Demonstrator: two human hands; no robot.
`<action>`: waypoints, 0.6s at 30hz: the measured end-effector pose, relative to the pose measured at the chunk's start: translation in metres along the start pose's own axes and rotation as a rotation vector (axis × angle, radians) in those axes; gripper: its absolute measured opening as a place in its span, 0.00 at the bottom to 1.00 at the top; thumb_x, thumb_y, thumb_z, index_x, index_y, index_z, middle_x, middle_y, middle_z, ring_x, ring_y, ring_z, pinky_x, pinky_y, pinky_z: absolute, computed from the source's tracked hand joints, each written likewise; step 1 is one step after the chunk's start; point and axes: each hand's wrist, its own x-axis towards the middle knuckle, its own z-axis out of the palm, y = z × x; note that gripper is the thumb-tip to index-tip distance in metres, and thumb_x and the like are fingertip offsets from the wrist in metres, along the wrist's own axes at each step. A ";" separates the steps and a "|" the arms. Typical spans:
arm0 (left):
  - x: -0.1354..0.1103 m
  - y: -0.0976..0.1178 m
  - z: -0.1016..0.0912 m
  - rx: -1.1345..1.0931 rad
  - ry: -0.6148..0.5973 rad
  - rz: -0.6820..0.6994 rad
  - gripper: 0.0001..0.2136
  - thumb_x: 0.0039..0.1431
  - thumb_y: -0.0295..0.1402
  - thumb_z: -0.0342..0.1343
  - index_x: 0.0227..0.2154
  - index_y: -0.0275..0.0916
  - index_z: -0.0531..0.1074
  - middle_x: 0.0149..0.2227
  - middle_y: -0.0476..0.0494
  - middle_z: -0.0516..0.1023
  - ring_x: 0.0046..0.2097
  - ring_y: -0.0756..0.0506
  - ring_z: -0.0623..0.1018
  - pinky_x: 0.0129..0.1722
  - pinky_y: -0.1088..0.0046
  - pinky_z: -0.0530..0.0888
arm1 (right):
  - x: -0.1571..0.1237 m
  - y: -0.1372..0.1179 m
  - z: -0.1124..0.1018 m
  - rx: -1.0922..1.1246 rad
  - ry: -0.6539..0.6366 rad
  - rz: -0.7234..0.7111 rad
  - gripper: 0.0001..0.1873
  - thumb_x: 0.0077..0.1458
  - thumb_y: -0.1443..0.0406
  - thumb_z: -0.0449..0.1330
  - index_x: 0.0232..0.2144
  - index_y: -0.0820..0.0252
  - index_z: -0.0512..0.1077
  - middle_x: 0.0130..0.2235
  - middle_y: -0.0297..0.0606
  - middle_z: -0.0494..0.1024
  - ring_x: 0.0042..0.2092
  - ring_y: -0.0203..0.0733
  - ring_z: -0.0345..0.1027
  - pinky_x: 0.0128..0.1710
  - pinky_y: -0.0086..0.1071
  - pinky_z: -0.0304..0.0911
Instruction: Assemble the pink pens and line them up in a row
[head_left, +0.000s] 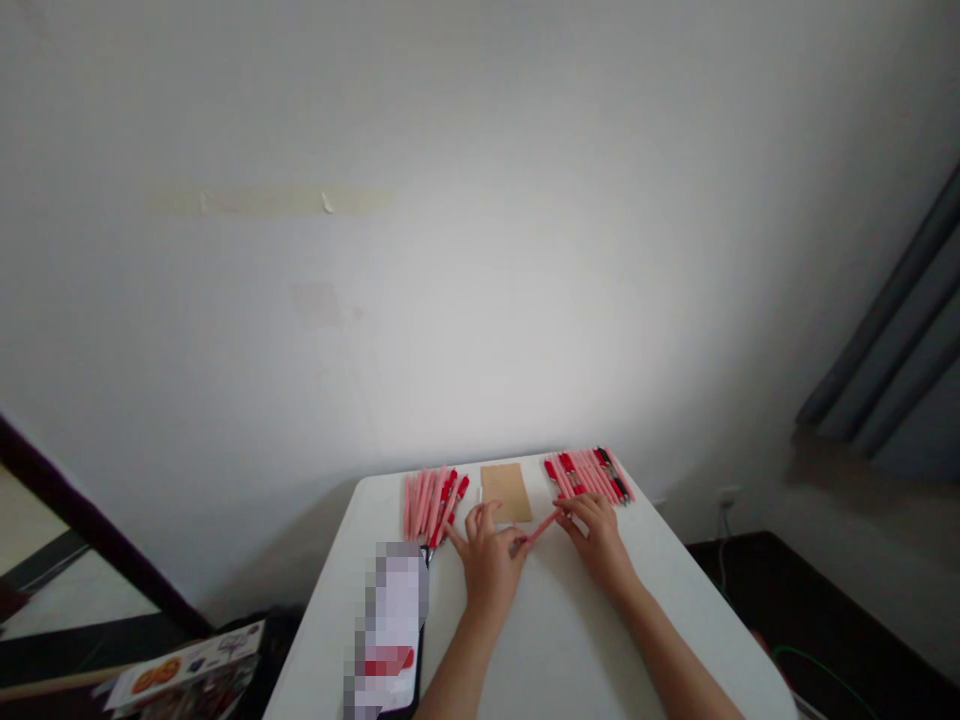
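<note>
A slim pink pen [543,527] slants between my two hands above the white table. My left hand [489,562] pinches its lower end, with the other fingers spread toward the left pile. At the upper end, the fingertips of my right hand [598,537] are closed on the same pen. To the left lies a loose pile of pink and red pens [426,503], close to my left fingertips. A row of pink, red and black pens [589,474] lies side by side just beyond my right hand. Between the two groups is a flat brown paper piece [506,490].
A phone [397,630] with a blurred-out screen lies on the left of the white table [555,640]. The table's far edge meets a pale wall [525,250]. A box with printed pictures [187,665] stands low on the left, and a grey curtain [892,370] hangs at right.
</note>
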 end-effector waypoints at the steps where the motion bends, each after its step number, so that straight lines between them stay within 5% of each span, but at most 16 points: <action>1: 0.000 0.000 0.000 -0.001 0.000 -0.002 0.02 0.48 0.38 0.62 0.27 0.54 0.77 0.53 0.51 0.70 0.58 0.39 0.62 0.59 0.33 0.37 | 0.000 0.000 0.000 -0.005 0.002 0.002 0.12 0.59 0.57 0.55 0.41 0.52 0.75 0.37 0.39 0.78 0.43 0.47 0.65 0.44 0.42 0.60; 14: 0.001 -0.001 -0.001 0.001 -0.039 -0.018 0.04 0.48 0.37 0.63 0.29 0.53 0.78 0.54 0.49 0.70 0.58 0.38 0.62 0.58 0.34 0.38 | 0.002 -0.006 -0.006 -0.075 -0.017 0.070 0.16 0.58 0.52 0.54 0.27 0.54 0.73 0.33 0.39 0.77 0.42 0.47 0.65 0.44 0.40 0.59; 18: 0.000 0.001 -0.001 0.009 -0.020 -0.015 0.04 0.48 0.36 0.63 0.28 0.53 0.78 0.53 0.49 0.70 0.58 0.38 0.62 0.58 0.33 0.39 | 0.001 -0.004 -0.005 -0.078 -0.027 0.068 0.14 0.58 0.53 0.55 0.32 0.53 0.75 0.36 0.40 0.77 0.43 0.48 0.65 0.44 0.41 0.59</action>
